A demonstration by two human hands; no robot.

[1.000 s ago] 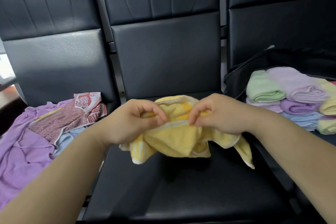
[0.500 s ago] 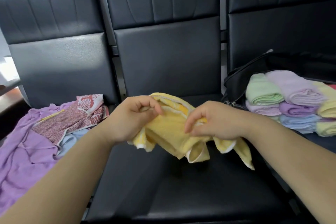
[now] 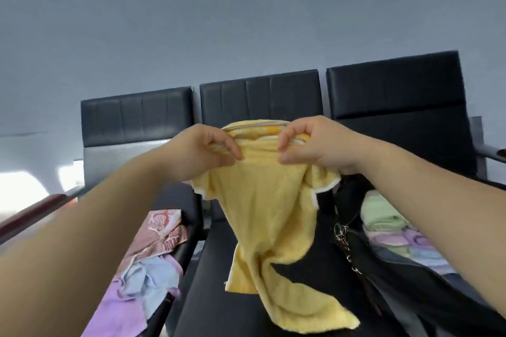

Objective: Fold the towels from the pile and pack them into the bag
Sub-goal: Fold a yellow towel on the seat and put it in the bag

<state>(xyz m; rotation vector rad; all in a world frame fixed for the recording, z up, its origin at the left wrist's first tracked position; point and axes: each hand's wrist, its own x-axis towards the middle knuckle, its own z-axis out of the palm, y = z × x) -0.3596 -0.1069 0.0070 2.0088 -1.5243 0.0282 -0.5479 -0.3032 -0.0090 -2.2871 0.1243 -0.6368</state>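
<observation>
While raised above the middle chair (image 3: pixel 216 295) in the head view, hangs crumpled from both hands: yellow towel (image 3: pixel 262 213), top hem bunched up between them, white-edged corners flopping out at either side, lower end trailing down over the front of the black seat; cannot tell whether touching it. Left hand (image 3: pixel 202 150) curled round the hem at the towel's left, thumb and forefinger pinching the cloth. Right hand (image 3: pixel 315 145) curled likewise at the towel's right, gripping the same hem, close to the left hand but apart from it. Both forearms bare, reaching in from the lower corners.

On the left chair (image 3: pixel 137 115), loose and unfolded: pile (image 3: pixel 142 279) of purple, pale blue and red-patterned cloth, spilling toward the seat's front edge. On the right chair (image 3: pixel 397 85), lying open: black bag (image 3: pixel 410 298), metal clips dangling at its near rim. Inside the bag, stacked: folded towels (image 3: pixel 383 216), green on top, lilac, blue and yellow below, partly hidden by the right forearm. Behind the three backrests, plain grey wall (image 3: pixel 246 22).
</observation>
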